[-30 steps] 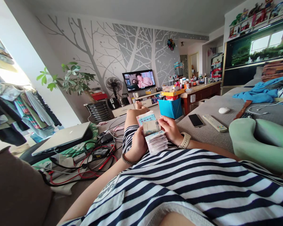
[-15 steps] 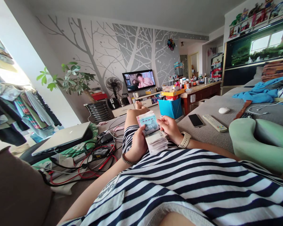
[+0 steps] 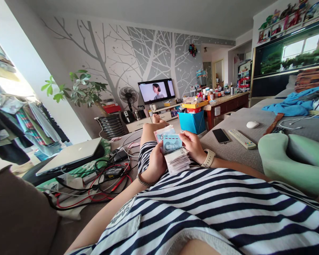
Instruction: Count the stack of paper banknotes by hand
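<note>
Closed around a thick wad of notes (image 3: 177,162), the left hand (image 3: 155,160) grips it from the left, with its fingers out of sight behind the paper. The right hand (image 3: 192,144) pinches the right edge of the top note (image 3: 172,143) between thumb and fingertips, holding that note raised off the rest.

The wad sits over the lap, between the two hands and just past the hem of the striped shirt (image 3: 215,209). Its lower part is pale, and the loose edges fan out in uneven white and grey layers. The top note is blue-green with a printed portrait facing the camera. Behind it stand pinkish notes, one showing a blue numeral at its corner.

A pale watch (image 3: 209,158) circles the right wrist and a beaded bracelet (image 3: 142,181) the left. On the right a green pillow (image 3: 289,159) lies beside the arm. Further along the grey cushion are a phone (image 3: 220,135), a remote (image 3: 241,139) and a white mouse (image 3: 252,124), each apart from the others. On the left, red and black cables (image 3: 95,184) tangle near a shut laptop (image 3: 69,156). Bare legs stretch beyond the notes toward a blue box (image 3: 192,122). Against the far wall, which is painted with trees, stand a lit TV (image 3: 156,90), a fan (image 3: 128,95) and a leafy plant (image 3: 79,88).
</note>
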Tool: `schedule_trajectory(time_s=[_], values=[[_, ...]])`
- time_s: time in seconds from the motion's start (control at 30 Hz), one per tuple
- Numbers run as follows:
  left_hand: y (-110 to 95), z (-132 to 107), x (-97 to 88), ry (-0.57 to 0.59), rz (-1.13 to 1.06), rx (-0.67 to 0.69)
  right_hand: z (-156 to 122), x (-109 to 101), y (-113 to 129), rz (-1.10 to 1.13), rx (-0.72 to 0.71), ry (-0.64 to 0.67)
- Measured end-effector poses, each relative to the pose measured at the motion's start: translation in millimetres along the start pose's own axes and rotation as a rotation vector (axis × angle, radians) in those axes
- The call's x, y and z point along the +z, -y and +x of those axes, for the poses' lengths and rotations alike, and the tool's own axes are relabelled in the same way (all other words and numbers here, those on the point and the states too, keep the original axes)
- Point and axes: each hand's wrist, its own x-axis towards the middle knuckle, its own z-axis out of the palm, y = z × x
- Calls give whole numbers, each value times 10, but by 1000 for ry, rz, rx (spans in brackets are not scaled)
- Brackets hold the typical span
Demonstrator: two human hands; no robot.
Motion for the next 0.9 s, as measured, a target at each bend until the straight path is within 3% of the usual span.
schedule_trajectory(time_s=[0.3,0.9], values=[[-15,-33,48,-13,15,22,-22,-1,45,53,-12,25],[-56,-120,112,-143,154,73,-13,10,46,68,-76,-4]])
